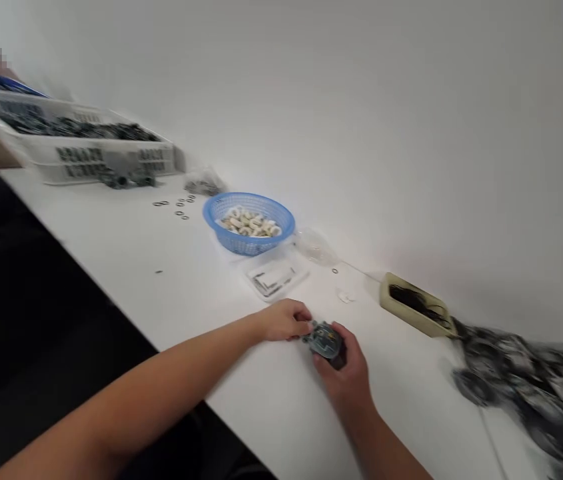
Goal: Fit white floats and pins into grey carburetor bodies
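The single head-worn camera looks forward and down, tilted, along the white table (161, 300), close above the left hand (284, 320) and right hand (346, 377).

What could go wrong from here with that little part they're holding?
The small grey part is held between the left hand and right hand, so it might slip and drop onto the white table. The loose small ring lies fairly near the table's front edge and might roll off if bumped. The dark heap of parts sits beyond the right hand, so a wide movement might knock it.
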Demonstrator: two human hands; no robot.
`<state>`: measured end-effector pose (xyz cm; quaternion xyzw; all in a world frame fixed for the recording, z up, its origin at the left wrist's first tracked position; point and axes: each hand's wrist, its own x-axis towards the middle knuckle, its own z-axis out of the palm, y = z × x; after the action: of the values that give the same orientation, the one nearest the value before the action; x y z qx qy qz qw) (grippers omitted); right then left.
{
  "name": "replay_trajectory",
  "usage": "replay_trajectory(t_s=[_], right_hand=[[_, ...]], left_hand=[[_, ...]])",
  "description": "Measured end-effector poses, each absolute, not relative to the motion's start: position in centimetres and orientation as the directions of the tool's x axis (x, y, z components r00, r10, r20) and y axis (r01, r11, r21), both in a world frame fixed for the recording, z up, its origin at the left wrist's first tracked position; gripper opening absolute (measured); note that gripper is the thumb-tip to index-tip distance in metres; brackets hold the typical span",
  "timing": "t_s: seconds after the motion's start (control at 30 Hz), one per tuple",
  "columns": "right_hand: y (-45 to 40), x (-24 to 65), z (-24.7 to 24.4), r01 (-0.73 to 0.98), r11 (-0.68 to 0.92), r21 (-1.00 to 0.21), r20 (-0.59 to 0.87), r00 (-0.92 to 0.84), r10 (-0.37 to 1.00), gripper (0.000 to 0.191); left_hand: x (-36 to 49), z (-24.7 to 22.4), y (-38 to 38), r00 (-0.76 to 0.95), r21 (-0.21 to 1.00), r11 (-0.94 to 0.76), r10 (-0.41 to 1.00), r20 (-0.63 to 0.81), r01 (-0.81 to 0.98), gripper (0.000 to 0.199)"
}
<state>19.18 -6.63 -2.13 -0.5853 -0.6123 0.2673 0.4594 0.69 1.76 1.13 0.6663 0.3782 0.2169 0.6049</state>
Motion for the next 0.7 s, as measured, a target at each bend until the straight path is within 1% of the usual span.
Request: replay_trajectory(t_s=[0.1,0.2,0.3,0.47,0.6,0.7], right_hand=[[-5.9,18.4,-2.4,0.354,0.156,-0.922,0.228,0.172,0.958,0.056],[-5.7,17.7,-2.5,0.297,0.166,-0.94,0.232,0.202,0.951,0.058],[-5.8,17.8,-2.3,0.302,0.135,-0.944,0.206,0.216,0.954,0.059],[-5.6,18.2,-2.7,0.389,0.085,-0.917,0.186,0.231,0.955,0.056],[-5.1,18.0,-3.5,0.389,0.077,-0.918,0.197,0.278,0.94,0.055],[-4.7,18.1,-4.1,0.384,0.081,-0.92,0.198,0.278,0.94,0.053]], left_hand=[[1.2,-0.5,2.9,0.624,0.982,0.039,0.768,-0.147,0.183,0.022],[0.9,-0.2,2.7,0.615,0.98,0.045,0.772,-0.159,0.196,0.025],[0.7,0.3,2.4,0.594,0.967,0.049,0.781,-0.194,0.252,0.027],[0.8,0.6,2.3,0.515,0.924,0.001,0.83,-0.214,0.382,0.031],[-0.5,1.7,1.6,0.414,0.858,-0.104,0.9,-0.134,0.504,0.031],[-3.3,3.4,1.0,0.318,0.847,-0.153,0.948,-0.019,0.509,0.029]])
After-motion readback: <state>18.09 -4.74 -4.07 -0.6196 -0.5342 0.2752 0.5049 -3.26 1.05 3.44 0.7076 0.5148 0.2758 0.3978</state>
